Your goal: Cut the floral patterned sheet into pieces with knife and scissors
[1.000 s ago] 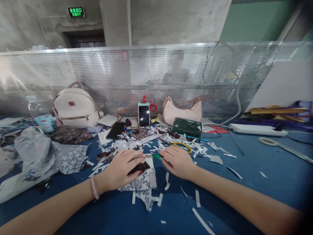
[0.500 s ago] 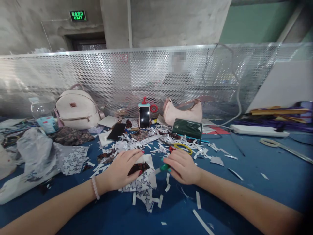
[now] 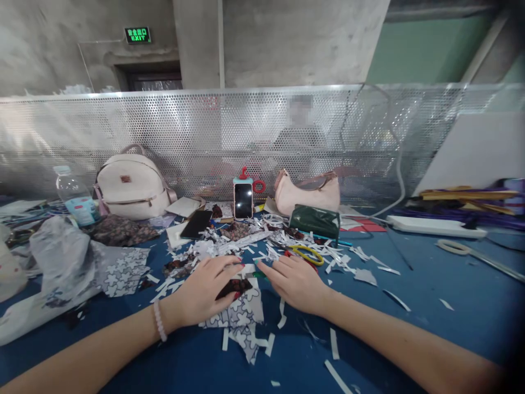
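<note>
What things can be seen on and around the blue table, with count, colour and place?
backpack: 1, cream, far left by the mesh screen
water bottle: 1, clear, left of backpack
phones: 2, one upright at centre, one black lying to its left
shoulder bag: 1, pink, right of upright phone
pouch: 1, dark green, in front of shoulder bag
scissors: 1, yellow handles, beyond right hand
paper scraps: many, white, scattered mid-table
patterned paper: 1, white flower print, under left hand
dark piece: 1, dark red, under left fingers
left hand: pressing on the paper
right hand: palm down, green tool tip showing beside it
</note>
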`<state>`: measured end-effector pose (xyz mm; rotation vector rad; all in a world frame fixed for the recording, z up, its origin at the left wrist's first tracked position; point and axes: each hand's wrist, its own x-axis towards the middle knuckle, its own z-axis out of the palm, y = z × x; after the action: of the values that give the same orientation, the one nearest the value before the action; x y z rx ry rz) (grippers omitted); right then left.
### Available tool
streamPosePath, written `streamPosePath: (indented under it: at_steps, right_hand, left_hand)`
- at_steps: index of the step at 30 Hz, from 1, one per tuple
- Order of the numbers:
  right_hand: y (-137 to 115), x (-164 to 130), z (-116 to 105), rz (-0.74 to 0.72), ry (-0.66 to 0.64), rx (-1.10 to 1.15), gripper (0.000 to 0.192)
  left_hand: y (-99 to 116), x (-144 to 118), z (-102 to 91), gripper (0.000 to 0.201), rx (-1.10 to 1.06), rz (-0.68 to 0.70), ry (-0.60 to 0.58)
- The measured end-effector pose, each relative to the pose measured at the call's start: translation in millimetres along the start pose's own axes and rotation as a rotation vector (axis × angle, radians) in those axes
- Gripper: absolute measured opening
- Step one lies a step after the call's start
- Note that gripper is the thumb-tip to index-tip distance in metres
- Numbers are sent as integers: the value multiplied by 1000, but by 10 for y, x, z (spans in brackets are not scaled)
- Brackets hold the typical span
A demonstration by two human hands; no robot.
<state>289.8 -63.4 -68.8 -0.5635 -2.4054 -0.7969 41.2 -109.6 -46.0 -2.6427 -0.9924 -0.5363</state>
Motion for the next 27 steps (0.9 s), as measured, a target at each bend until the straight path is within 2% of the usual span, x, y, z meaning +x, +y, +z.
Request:
streamPosePath:
  at_steps: [7, 12, 21, 27]
  right_hand:
    - [-50, 24, -25, -49, -109, 21, 43]
    - [-116, 63, -55, -5, -173, 44, 44]
    - [-37, 14, 18, 87, -128, 26, 45]
    - [-21, -9, 73, 143, -117, 46, 41]
  left_hand:
    - [2, -10, 17, 45, 15, 2, 40]
    - [4, -7, 9, 41, 26, 32, 69]
    - [-15, -5, 31, 45, 5, 1, 62]
    - [-38, 0, 60, 46, -35, -46, -5]
